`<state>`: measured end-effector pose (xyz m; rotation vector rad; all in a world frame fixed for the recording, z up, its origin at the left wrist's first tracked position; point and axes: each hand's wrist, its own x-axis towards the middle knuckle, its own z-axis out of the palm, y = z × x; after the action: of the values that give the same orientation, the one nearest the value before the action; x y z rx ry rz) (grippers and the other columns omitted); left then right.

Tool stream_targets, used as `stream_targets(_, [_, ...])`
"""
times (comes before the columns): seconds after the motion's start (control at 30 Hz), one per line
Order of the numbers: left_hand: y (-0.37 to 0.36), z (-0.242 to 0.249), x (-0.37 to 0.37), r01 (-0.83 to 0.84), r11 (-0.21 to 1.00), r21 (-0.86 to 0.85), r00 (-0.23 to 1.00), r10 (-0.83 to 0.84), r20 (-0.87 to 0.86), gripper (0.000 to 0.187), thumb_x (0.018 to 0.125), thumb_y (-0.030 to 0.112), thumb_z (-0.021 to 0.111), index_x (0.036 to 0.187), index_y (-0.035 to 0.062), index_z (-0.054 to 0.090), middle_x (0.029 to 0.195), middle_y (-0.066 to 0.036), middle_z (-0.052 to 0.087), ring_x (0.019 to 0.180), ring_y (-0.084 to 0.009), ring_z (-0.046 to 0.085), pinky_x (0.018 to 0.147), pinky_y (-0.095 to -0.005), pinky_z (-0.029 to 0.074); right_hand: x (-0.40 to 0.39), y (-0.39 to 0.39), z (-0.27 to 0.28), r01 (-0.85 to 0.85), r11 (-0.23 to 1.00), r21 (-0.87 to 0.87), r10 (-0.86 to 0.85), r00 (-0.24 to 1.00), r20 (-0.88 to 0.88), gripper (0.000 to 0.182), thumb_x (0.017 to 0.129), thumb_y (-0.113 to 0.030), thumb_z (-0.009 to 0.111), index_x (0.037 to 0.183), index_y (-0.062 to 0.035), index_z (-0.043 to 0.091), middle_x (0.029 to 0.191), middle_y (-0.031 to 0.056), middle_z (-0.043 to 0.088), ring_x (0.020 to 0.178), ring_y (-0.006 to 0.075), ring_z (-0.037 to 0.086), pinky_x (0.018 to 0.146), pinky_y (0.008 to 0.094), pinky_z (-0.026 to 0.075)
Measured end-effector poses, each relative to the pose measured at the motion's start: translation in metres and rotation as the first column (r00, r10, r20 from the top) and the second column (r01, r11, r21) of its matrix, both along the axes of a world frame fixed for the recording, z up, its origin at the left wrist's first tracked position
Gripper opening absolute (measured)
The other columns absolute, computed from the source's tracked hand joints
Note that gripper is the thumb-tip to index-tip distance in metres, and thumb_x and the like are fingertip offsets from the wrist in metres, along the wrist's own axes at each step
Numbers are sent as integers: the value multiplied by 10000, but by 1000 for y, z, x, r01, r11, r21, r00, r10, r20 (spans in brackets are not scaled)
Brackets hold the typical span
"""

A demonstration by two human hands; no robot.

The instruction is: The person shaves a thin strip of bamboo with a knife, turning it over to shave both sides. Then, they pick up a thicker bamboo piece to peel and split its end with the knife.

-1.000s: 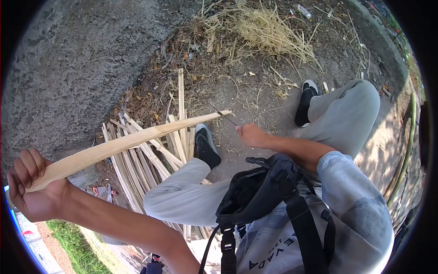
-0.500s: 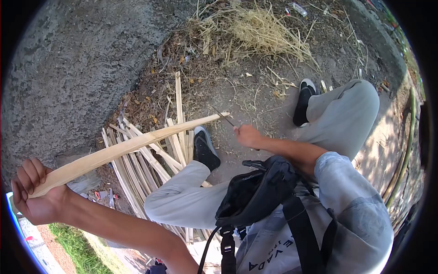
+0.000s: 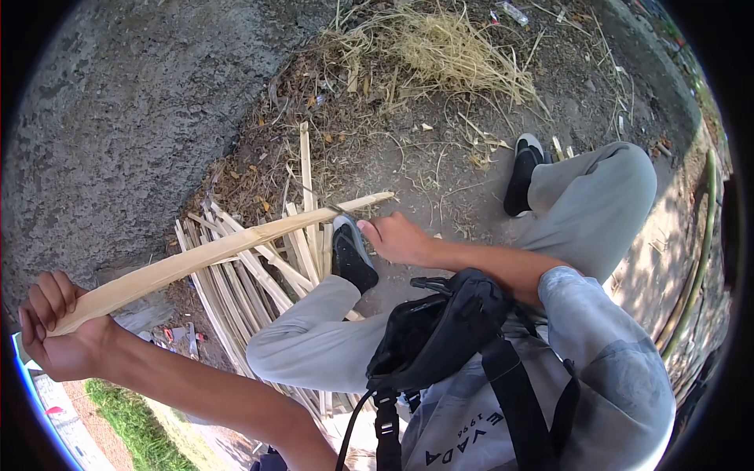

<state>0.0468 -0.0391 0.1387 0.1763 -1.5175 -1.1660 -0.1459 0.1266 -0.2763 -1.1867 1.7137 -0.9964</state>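
Note:
A long, pale bamboo strip slants across the view, its narrow end pointing up and right. At the far left my left hand is wrapped around the strip's wide end. My right hand is closed around a knife, its handle hidden by the fingers. The thin dark knife blade lies across the strip short of its tip and seems to touch it. Below the strip, a heap of split bamboo strips lies on the ground by my left shoe.
Pale fibrous shavings are piled on the dirt ahead. A rough concrete surface rises at the left. My right shoe rests on the ground. Green poles lie at the right edge. A black bag hangs at my front.
My right hand has moved left with the knife, and the blade has gone from near the strip's tip to further along it. My left hand and the strip stay nearly still.

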Motion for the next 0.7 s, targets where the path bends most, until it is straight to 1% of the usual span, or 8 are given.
stream_targets(0.13, [-2,2,-5,35,999,17,999,-35,19,348,838,72,493,594,173,266,560,-9,268,542,-121,237,518,-282,215,6,14,39,-27,976,-217,20,999,-33,452,995,-353,399,879,14,636,654,283,590,668,493,599,659,546,493])
stream_targets(0.2, [1,3,-10,50,999,18,999,-50,22,346,844,76,490,595,173,270,560,-7,269,537,-119,237,513,-279,214,8,19,-25,66,997,29,-62,992,-109,510,998,-360,393,828,47,649,776,291,639,720,483,628,726,536,517])
stream_targets(0.27, [7,-1,-11,32,999,15,999,-32,20,342,846,81,489,597,174,274,560,-5,270,534,-116,239,511,-274,215,-14,27,-112,-26,934,356,61,994,-88,519,999,-359,385,835,53,654,817,287,653,743,482,636,747,541,519])
stream_targets(0.37, [1,4,-14,74,997,7,997,-74,6,338,850,87,489,600,175,281,558,-1,269,530,-113,240,508,-269,216,-15,20,-99,21,941,337,25,991,-132,529,1001,-358,374,840,58,658,815,291,652,757,481,637,740,544,517])
stream_targets(0.47, [-1,1,-12,-4,1000,19,1000,4,-3,336,848,94,497,600,176,286,554,1,267,529,-112,243,506,-264,218,-3,8,-15,24,997,71,-20,998,-53,524,999,-375,380,825,39,648,750,297,630,751,486,627,722,549,510])
stream_targets(0.53, [-5,2,-11,-10,1000,19,1000,10,11,336,845,97,501,600,176,286,552,2,268,528,-112,246,506,-260,220,10,12,12,87,991,-99,-86,996,18,509,997,-375,390,799,29,628,679,314,596,705,504,609,698,560,498])
stream_targets(0.6, [-8,4,-11,7,999,31,1000,-7,21,343,839,94,507,596,175,278,548,2,266,524,-113,241,495,-260,220,9,27,-25,41,998,44,-40,999,-21,522,995,-400,388,825,18,652,728,300,623,760,488,626,725,562,502])
stream_targets(0.7, [-16,3,-10,-26,999,42,1000,26,15,349,841,96,503,592,175,272,545,2,265,515,-111,239,485,-264,218,5,30,-38,35,985,169,-21,996,-84,534,994,-414,385,836,13,664,752,299,634,785,487,632,736,565,504])
